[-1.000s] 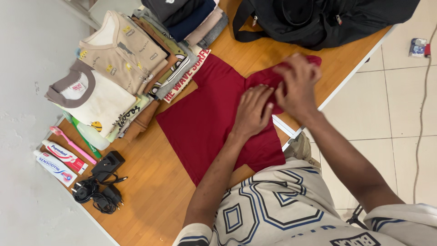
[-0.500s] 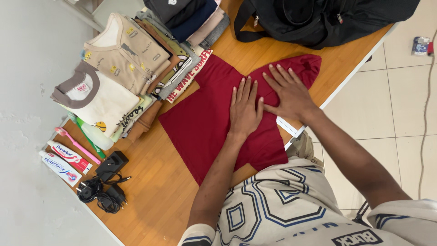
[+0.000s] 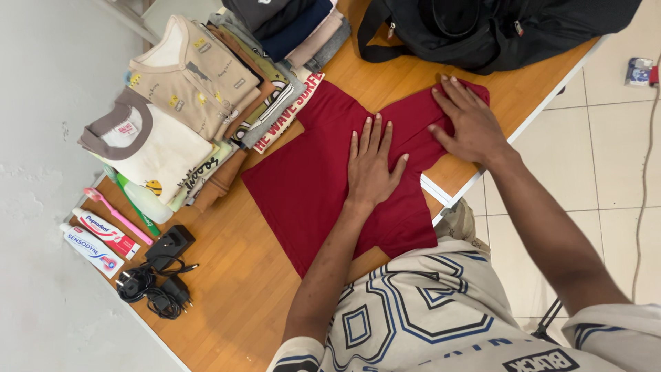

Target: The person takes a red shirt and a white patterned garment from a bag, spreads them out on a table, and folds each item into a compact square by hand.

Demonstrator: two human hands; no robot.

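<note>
A dark red cotton T-shirt (image 3: 310, 179) lies spread flat on the middle of the wooden tabletop (image 3: 234, 303), one sleeve folded over toward the table's edge. The left hand (image 3: 372, 165) rests palm down on the shirt's middle, fingers straight and slightly spread, gripping nothing. The right hand (image 3: 468, 124) presses flat on the folded sleeve, fingers also open. Just beyond the right hand sits a black fabric duffel bag (image 3: 496, 27), close to the sleeve. Stacks of folded clothes (image 3: 206, 89) in beige, cream and dark colours crowd the shirt's far side, one printed garment touching its edge. Farther out lie a pink toothbrush (image 3: 117, 215), two boxed toothpaste tubes (image 3: 96, 241) and a black charger with tangled cable (image 3: 155, 275), well apart from the shirt.
</note>
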